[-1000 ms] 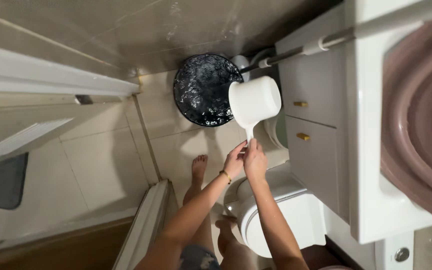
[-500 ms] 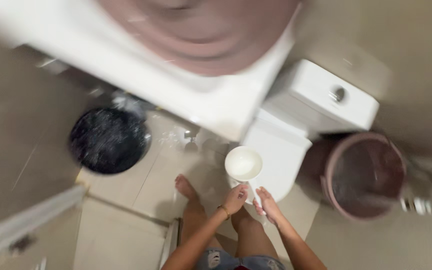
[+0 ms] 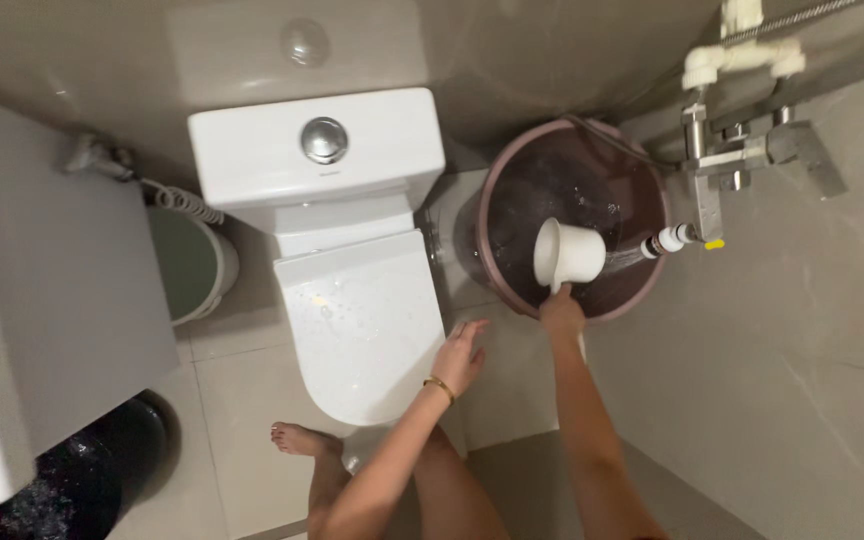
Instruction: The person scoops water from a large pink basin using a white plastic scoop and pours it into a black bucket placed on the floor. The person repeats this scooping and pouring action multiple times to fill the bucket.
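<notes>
The white dipper [image 3: 568,255] hangs tilted inside the pink bucket [image 3: 497,190], which stands on the floor between toilet [image 3: 352,310] and wall. The right hand [image 3: 561,312] has its grip closed on the dipper's handle; the left hand [image 3: 459,357] hovers, grip wide, at the toilet lid's edge.

Am seeing view swinging from black bin and cabinet over to toilet [image 3: 352,300] and pink bucket [image 3: 512,190]. White dipper [image 3: 567,255], a second ago gripped by both hands above black bin, now hanging inside bucket rim, held by right hand [image 3: 560,310] alone. Left hand [image 3: 460,358] now off handle, fingers spread, hovering beside toilet lid edge.
</notes>
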